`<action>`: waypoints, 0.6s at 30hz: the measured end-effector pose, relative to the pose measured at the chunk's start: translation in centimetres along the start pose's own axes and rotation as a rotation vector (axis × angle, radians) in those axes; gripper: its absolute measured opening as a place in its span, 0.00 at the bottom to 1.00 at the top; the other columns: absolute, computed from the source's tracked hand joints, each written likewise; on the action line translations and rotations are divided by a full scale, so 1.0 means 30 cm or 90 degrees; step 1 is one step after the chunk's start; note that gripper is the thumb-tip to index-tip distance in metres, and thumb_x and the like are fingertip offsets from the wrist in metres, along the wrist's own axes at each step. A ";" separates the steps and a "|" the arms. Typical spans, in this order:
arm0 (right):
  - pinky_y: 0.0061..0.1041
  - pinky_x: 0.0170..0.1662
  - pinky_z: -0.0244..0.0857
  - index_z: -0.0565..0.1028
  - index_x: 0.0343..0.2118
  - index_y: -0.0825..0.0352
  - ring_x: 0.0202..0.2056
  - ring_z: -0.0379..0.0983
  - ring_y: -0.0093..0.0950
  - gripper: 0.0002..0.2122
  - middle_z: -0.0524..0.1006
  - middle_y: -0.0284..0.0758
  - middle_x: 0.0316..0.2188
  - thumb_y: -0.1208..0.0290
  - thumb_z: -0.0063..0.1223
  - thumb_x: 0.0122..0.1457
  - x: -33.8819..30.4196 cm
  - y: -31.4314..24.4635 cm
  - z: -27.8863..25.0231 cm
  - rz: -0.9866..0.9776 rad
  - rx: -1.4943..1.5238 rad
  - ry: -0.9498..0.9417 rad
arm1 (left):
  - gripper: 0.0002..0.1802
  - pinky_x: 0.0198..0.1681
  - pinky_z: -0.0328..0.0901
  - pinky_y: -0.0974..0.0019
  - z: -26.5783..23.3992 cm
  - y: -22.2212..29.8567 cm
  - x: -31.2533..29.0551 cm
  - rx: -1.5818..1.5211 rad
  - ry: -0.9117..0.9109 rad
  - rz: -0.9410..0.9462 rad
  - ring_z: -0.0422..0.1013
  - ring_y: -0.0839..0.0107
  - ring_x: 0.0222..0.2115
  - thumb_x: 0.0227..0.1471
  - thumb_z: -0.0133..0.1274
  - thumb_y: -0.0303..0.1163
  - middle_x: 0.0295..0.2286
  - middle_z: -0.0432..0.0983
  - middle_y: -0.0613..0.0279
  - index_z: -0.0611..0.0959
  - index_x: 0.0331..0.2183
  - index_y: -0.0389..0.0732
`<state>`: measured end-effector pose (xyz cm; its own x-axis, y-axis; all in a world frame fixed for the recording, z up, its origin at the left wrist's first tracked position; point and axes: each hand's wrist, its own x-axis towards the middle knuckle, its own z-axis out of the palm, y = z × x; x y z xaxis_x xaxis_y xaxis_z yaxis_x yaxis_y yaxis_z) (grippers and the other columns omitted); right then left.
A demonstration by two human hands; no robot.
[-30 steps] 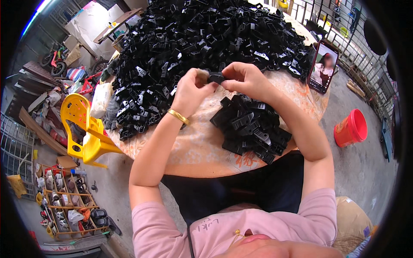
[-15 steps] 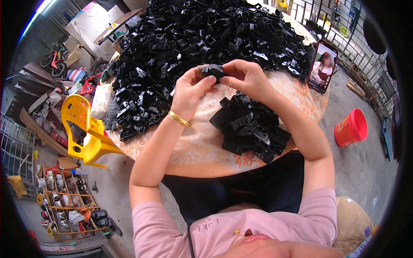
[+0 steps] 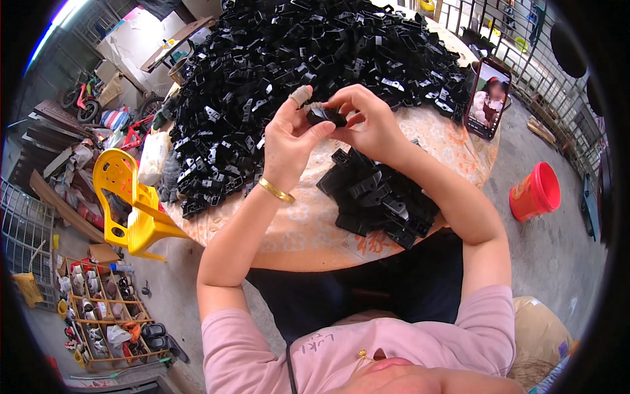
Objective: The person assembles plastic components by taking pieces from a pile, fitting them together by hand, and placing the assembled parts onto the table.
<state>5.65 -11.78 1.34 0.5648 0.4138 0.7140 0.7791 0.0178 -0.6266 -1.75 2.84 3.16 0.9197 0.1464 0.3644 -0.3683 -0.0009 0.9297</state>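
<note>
Two bare hands meet just above the frame's centre, one small, blocky, glossy-black plastic part (image 3: 326, 118) between them. The left hand (image 3: 287, 144) presses its thumb along the part's lower side, while its index finger, wrapped in beige tape (image 3: 300, 96), points up and clear of it. The right hand (image 3: 369, 125) has its fingers closed on the part's right end; exactly how the hidden fingertips sit, I cannot tell. The part's long axis runs roughly left to right, dipping slightly rightward. Below the right hand, and nearer to it than to the left, lies a compact cluster of black plastic parts (image 3: 384, 197). A broad heap of loose black pieces (image 3: 315, 52) fills the frame's top and spreads down left of the left hand. Cluster and heap rest on a peach-patterned, cloth-covered bench (image 3: 295, 230); a dark-framed phone (image 3: 487, 98) stands at its upper-right edge.
</note>
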 end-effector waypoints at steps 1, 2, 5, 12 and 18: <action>0.21 0.30 0.68 0.75 0.32 0.70 0.28 0.71 0.22 0.13 0.74 0.33 0.30 0.75 0.64 0.41 0.002 0.004 -0.003 0.040 0.043 -0.005 | 0.33 0.42 0.67 0.72 0.000 0.002 -0.001 0.000 -0.002 0.000 0.70 0.75 0.37 0.42 0.58 0.20 0.37 0.74 0.55 0.65 0.50 0.28; 0.20 0.30 0.68 0.75 0.32 0.69 0.29 0.71 0.20 0.14 0.74 0.32 0.30 0.74 0.65 0.41 0.005 0.008 -0.007 0.080 0.086 -0.011 | 0.32 0.42 0.66 0.73 -0.003 0.003 -0.002 0.015 -0.002 -0.008 0.71 0.75 0.36 0.42 0.58 0.20 0.36 0.74 0.55 0.65 0.50 0.28; 0.19 0.32 0.66 0.76 0.33 0.69 0.31 0.70 0.19 0.16 0.76 0.31 0.29 0.71 0.66 0.39 0.006 0.030 -0.017 0.217 0.151 -0.141 | 0.30 0.41 0.66 0.73 -0.018 0.005 -0.001 0.023 -0.016 -0.013 0.71 0.76 0.35 0.42 0.58 0.20 0.34 0.75 0.56 0.67 0.49 0.29; 0.27 0.41 0.66 0.76 0.38 0.66 0.36 0.72 0.30 0.19 0.76 0.36 0.35 0.66 0.63 0.41 0.073 0.183 -0.211 0.095 -0.205 -0.133 | 0.26 0.38 0.67 0.69 0.045 0.012 -0.079 0.488 -0.262 0.347 0.72 0.65 0.36 0.40 0.60 0.26 0.39 0.73 0.58 0.73 0.45 0.34; 0.30 0.42 0.65 0.76 0.38 0.62 0.38 0.70 0.34 0.14 0.74 0.35 0.34 0.66 0.57 0.46 0.055 0.272 -0.228 0.088 -0.588 -0.111 | 0.25 0.37 0.67 0.64 0.093 0.041 -0.090 0.314 -0.310 0.387 0.71 0.61 0.35 0.40 0.60 0.35 0.37 0.74 0.53 0.75 0.41 0.35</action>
<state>14.78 -17.18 -0.47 0.6783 0.4895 0.5480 0.6569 -0.7381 -0.1537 -4.29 -0.33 3.47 0.5838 -0.4495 0.6761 -0.8100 -0.3794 0.4472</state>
